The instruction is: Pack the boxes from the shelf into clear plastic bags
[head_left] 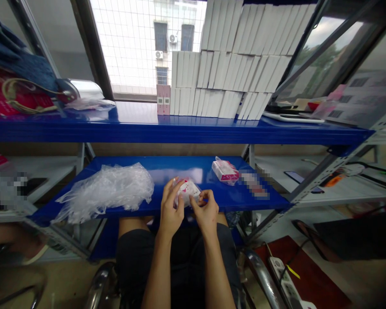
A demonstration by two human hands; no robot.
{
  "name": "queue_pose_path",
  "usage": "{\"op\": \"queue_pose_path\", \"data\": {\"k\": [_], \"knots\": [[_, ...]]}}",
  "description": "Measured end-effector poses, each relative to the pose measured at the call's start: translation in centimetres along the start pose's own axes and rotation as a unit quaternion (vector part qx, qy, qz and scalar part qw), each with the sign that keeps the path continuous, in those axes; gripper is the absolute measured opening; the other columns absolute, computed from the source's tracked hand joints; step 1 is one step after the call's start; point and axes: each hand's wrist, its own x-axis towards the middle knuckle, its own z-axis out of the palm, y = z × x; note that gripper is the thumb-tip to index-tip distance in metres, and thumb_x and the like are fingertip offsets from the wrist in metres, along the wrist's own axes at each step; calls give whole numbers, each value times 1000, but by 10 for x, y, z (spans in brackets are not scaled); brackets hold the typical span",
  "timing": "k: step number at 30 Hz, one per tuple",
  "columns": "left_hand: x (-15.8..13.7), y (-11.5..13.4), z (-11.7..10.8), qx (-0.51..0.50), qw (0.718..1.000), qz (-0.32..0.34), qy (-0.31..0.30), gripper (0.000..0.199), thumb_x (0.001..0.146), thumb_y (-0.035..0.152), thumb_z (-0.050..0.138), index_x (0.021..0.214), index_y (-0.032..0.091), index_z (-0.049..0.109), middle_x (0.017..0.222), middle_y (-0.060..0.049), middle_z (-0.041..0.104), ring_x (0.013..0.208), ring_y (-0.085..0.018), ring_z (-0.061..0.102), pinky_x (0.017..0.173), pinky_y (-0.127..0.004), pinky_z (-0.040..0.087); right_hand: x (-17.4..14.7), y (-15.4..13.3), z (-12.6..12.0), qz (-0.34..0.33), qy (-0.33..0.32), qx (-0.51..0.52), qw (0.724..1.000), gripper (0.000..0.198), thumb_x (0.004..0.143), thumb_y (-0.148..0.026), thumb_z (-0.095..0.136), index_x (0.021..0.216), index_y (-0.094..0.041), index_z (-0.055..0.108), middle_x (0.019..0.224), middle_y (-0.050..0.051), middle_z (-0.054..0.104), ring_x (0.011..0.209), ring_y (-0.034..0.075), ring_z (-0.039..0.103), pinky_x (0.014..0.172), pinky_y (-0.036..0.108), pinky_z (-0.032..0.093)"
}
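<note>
Daylight comes through a gridded window (128, 51) above a blue shelf (131, 133), and below that shelf lies a lower blue surface (167, 165). Over the near edge of this surface, in front of the seated person's lap, both hands hold a wrapped packet (188, 187), white with pink marks under clear plastic. The left hand (173, 206) is partly curled, its fingers bent over the packet's left end and its thumb against the near side. The right hand (206, 210) pinches the right end between thumb and bent fingers. To the left, a loose heap of clear plastic bags (116, 189) spreads to the near edge; to the right, a pink-and-white box (225, 171) in clear wrap lies apart from the hands. White boxes (225, 73) stand in three stacked rows on the shelf, beside two pink boxes (163, 99) with small pale labels. A power strip (284, 279) lies low at the right. Printing on the packet and labels is too small to read.
</note>
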Motion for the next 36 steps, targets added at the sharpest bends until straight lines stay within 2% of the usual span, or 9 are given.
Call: {"op": "queue_pose_path", "data": {"k": [4,8,11,15,17,23,28,32,36], "knots": [[-2,-1,4,-8,1000,-18,-5,40,100,19,47,136,24,63,142,-12,58,135,-24,55,116,-41,45,-2,4,5,13,21,-38,999,61,80,-52,75,130,-20,60,85,-1,58,59,15,55,60,29,50],[-3,-4,5,-27,1000,-12,3,39,100,19,48,135,23,63,136,-11,63,131,-24,58,114,-39,46,-1,8,3,-49,27,-88,995,32,85,-47,70,99,-19,76,95,10,62,89,26,62,87,41,52],[-3,-6,6,-42,999,-27,1,38,99,20,49,134,22,63,139,-10,63,134,-25,57,116,-40,45,1,1,-3,-88,-5,-29,996,20,91,-40,63,87,-21,70,111,11,68,108,27,64,99,42,48],[-5,-7,10,-47,995,-84,-32,46,96,19,53,142,21,57,143,-10,63,133,-24,59,114,-38,46,0,-11,-8,-52,-71,63,994,17,93,-38,63,87,-23,58,99,5,75,97,23,71,86,33,52],[-7,-8,13,-52,991,-109,-55,51,94,20,54,145,22,54,145,-10,62,131,-24,61,112,-37,49,-1,-14,-7,-42,-67,83,993,17,91,-38,65,91,-22,59,91,3,75,89,22,73,79,31,52],[-9,-10,19,-83,985,-132,-78,59,91,20,59,149,22,51,149,-9,59,137,-24,57,116,-36,45,0,-22,-9,-61,-35,52,996,34,90,-39,65,119,-22,68,102,7,79,91,24,73,81,33,55],[-7,-5,15,-98,987,-108,-72,66,88,17,61,152,23,47,154,-9,54,142,-25,52,121,-40,41,5,-39,-28,-136,-83,-32,987,17,91,-34,65,94,-24,78,91,7,76,87,25,67,82,38,54],[-5,-2,13,-134,978,-91,-135,62,82,10,61,144,21,57,147,-10,61,137,-26,57,118,-43,45,5,-47,-32,-200,-168,-28,965,14,92,-26,63,94,-25,77,95,7,76,98,26,64,88,39,52],[-7,-6,16,-136,974,-133,-120,45,86,13,61,130,20,68,130,-9,72,122,-25,68,109,-42,52,3,-42,-25,-180,-119,-21,976,16,94,-25,59,100,-23,74,95,6,75,92,24,65,83,36,52]]}}
